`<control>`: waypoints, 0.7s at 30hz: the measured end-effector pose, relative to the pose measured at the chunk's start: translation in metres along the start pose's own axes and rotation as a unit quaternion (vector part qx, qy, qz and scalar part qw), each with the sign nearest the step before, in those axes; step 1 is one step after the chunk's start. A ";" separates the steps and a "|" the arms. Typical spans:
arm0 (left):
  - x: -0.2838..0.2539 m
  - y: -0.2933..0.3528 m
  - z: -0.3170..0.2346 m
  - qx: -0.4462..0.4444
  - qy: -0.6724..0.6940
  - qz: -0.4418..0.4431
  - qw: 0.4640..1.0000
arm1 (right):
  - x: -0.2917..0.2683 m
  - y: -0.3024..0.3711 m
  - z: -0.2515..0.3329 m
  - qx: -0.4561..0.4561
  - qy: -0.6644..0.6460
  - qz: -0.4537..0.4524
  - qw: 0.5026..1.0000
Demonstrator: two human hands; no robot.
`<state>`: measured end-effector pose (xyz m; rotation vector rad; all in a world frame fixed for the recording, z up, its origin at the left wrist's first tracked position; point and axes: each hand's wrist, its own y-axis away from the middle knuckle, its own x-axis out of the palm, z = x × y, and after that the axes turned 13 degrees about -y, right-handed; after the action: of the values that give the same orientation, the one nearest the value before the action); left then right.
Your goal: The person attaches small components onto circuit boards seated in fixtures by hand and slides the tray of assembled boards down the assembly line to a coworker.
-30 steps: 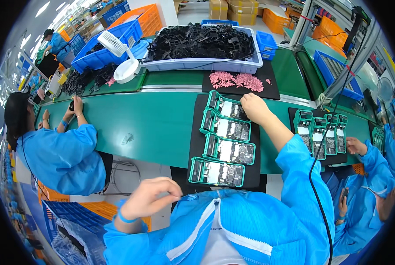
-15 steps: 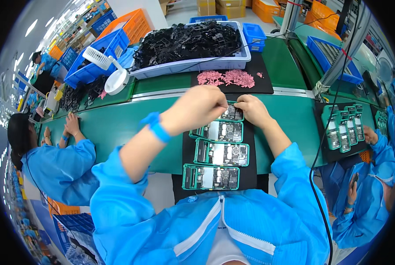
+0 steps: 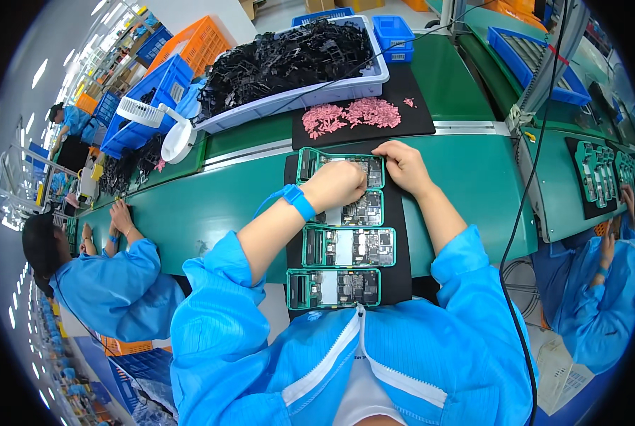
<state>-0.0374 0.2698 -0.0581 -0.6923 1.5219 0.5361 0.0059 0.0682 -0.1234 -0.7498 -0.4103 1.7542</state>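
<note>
Four-sided green trays holding phone circuit boards lie in a column on a black mat [image 3: 395,284]. My left hand [image 3: 337,186], with a blue wrist strap [image 3: 298,201], is closed over the lower edge of the farthest tray [image 3: 376,172]; its fingertips are hidden, and what they pinch cannot be seen. My right hand [image 3: 405,169] has bent fingers at that tray's far right corner, seemingly gripping it. Below the left hand is the second tray [image 3: 366,211], partly covered. Nearer to me lie the third tray [image 3: 385,247] and the nearest tray [image 3: 369,287].
Pink small pieces [image 3: 364,113] lie on a black mat beyond the trays. Behind stands a pale bin [image 3: 317,94] heaped with black parts. A white fan [image 3: 179,142] and blue crate [image 3: 150,106] are left. A black cable [image 3: 520,213] hangs right. Co-workers sit either side.
My left hand has moved down and nearer, uncovering more of the farthest tray. My right hand has shifted slightly to that tray's far corner. The whole view has shifted a little.
</note>
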 end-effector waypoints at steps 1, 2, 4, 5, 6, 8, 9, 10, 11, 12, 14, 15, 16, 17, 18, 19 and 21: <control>0.002 0.000 -0.001 0.011 -0.009 -0.020 1.000 | 0.000 0.000 0.000 0.002 -0.002 -0.001 1.000; 0.004 0.000 -0.003 0.011 -0.008 -0.018 1.000 | 0.001 0.000 0.001 0.004 -0.002 0.001 1.000; 0.008 -0.001 -0.008 0.007 -0.080 -0.017 0.997 | 0.001 0.001 0.000 0.007 -0.003 0.002 1.000; 0.009 -0.001 -0.009 0.022 -0.100 -0.031 0.994 | 0.001 0.001 -0.001 -0.008 0.003 0.002 1.000; 0.010 -0.001 -0.010 0.023 -0.100 -0.030 0.994 | 0.001 0.001 -0.002 -0.023 0.008 0.002 1.000; 0.006 -0.002 -0.014 0.038 -0.167 -0.027 0.985 | 0.001 0.002 -0.003 -0.024 0.010 0.003 1.000; 0.004 -0.003 -0.016 0.038 -0.166 -0.026 0.985 | 0.001 0.002 -0.004 -0.026 0.012 0.005 1.000; 0.003 -0.003 -0.017 0.052 -0.186 -0.027 0.981 | 0.001 0.002 -0.004 -0.025 0.011 0.005 1.000; 0.002 -0.003 -0.018 0.066 -0.206 -0.027 0.976 | 0.001 0.003 -0.004 -0.026 0.014 0.005 1.000; 0.002 -0.002 -0.020 0.072 -0.222 -0.035 0.972 | 0.001 0.003 -0.004 -0.027 0.016 0.005 0.999; 0.001 0.001 -0.027 0.068 -0.232 -0.042 0.970 | 0.001 0.003 -0.003 -0.028 0.018 0.006 0.999; 0.000 0.003 -0.031 0.065 -0.242 -0.050 0.967 | 0.001 0.003 -0.003 -0.031 0.020 0.006 0.999; 0.001 0.006 -0.034 0.057 -0.253 -0.043 0.965 | 0.001 0.003 -0.003 -0.031 0.025 0.004 0.999; 0.002 0.008 -0.037 0.056 -0.252 -0.042 0.965 | 0.001 0.002 -0.003 -0.029 0.024 0.005 0.999; 0.002 0.010 -0.039 0.047 -0.257 -0.043 0.964 | 0.000 0.002 -0.003 -0.023 0.020 0.003 1.000; 0.004 0.012 -0.040 0.037 -0.262 -0.044 0.963 | 0.000 0.002 -0.002 -0.017 0.016 0.002 1.000; 0.006 0.017 -0.040 0.033 -0.251 -0.046 0.966 | 0.001 0.001 0.001 -0.011 0.018 0.004 1.000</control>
<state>-0.0777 0.2529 -0.0628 -0.5220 1.0232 0.5395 0.0044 0.0688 -0.1237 -0.7978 -0.4032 1.7444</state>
